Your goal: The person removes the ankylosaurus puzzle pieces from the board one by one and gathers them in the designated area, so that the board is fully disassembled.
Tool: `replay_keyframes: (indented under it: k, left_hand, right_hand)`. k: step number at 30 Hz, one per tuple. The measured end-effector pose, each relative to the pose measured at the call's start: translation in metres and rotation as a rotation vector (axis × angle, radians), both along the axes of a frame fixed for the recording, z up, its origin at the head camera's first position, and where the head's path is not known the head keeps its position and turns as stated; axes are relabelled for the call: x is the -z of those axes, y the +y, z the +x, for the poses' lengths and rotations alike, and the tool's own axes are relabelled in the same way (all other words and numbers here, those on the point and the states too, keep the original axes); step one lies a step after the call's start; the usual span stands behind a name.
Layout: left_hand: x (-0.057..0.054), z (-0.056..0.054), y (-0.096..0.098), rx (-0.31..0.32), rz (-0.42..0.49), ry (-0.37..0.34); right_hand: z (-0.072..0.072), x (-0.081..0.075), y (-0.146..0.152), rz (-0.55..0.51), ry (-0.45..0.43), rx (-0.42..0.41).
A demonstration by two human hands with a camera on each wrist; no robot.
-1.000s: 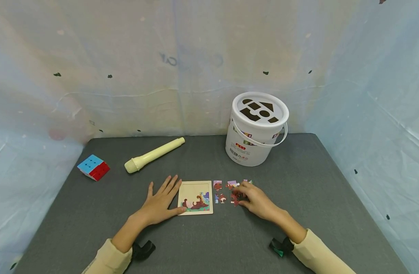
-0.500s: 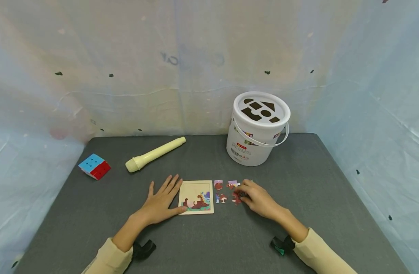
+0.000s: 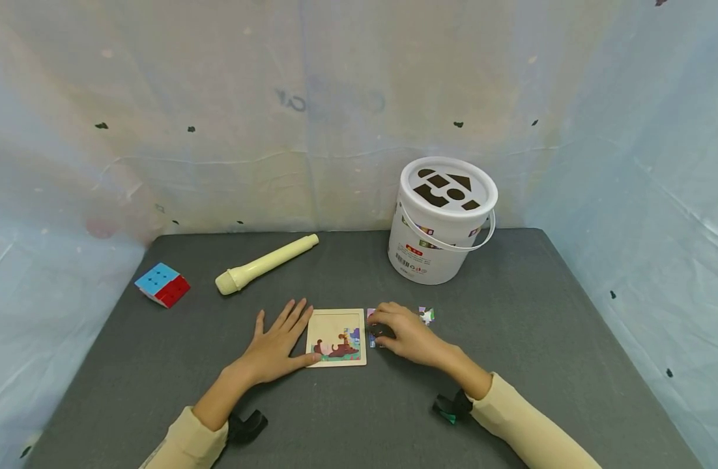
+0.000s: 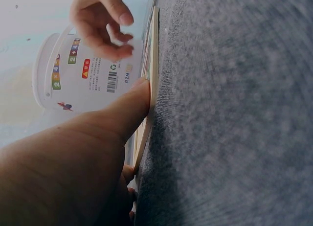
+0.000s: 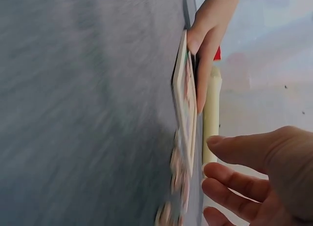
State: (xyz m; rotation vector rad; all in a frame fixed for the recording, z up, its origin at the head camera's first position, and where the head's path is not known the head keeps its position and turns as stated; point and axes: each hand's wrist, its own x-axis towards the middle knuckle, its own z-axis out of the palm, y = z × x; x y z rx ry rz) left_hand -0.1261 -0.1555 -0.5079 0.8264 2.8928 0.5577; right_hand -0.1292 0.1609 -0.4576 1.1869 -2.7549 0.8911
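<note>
A square wooden jigsaw tray [image 3: 330, 319] lies on the grey table, with joined coloured pieces along its bottom and right side. Spread flat beside it is my left hand [image 3: 277, 348], the thumb resting on the tray's lower left corner and the fingertips at its left edge. My right hand [image 3: 408, 332] hovers just right of the tray over loose jigsaw pieces [image 5: 176, 162], hiding most of them in the head view. Its thumb and bent fingers stay apart, and both wrist views show nothing between them. One loose piece [image 3: 427, 315] shows beyond the right hand.
A white bucket [image 3: 435, 260] with shape cutouts in its lid stands at the back right. A pale yellow microphone-shaped tube [image 3: 265, 264] lies at the back left. Farther left sits a blue and red puzzle cube [image 3: 162, 284]. Plastic sheeting [image 3: 347, 117] rises behind the table.
My right hand has moved left from the right-hand loose pieces to those nearest the tray, uncovering a piece at the far right. The left hand has kept its place.
</note>
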Motion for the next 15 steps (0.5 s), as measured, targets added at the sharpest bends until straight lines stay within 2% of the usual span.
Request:
replay_keyframes:
  k: [8,15]
  left_hand:
    - [-0.004,0.002,0.002,0.014,0.032,0.033]
    - [-0.009,0.003,0.003,-0.007,-0.019,0.013]
  right_hand:
    - [-0.006,0.000,-0.032,0.051,-0.035,-0.052]
    - [-0.008,0.002,-0.045,0.057,-0.067,-0.068]
